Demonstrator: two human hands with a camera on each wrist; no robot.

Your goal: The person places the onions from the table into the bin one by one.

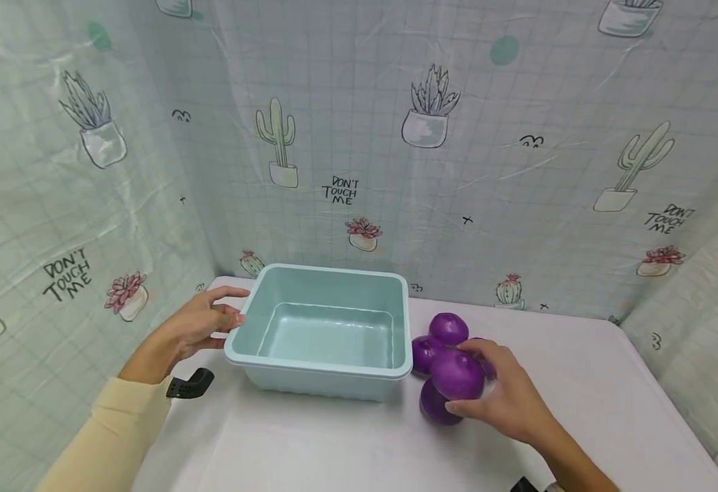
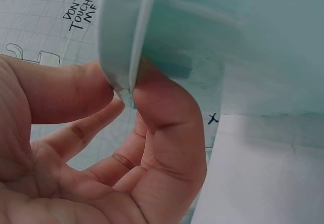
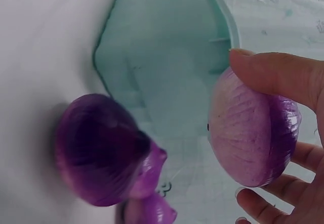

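Note:
A pale blue plastic tub (image 1: pixel 325 372) stands empty on the white table. My left hand (image 1: pixel 202 324) pinches its left rim (image 2: pixel 121 47), thumb on top and fingers under the lip. To the right of the tub lies a cluster of purple onions (image 1: pixel 447 329). My right hand (image 1: pixel 500 396) grips one purple onion (image 1: pixel 457 374), lifted a little above the others. In the right wrist view that held onion (image 3: pixel 250 133) sits between thumb and fingers, with another onion (image 3: pixel 101 148) on the table beside the tub wall (image 3: pixel 167 57).
A cactus-print curtain (image 1: pixel 359 137) closes in the back and both sides of the table. A small black clip (image 1: pixel 189 384) lies by my left wrist. The table's front (image 1: pixel 334 451) is bare white surface.

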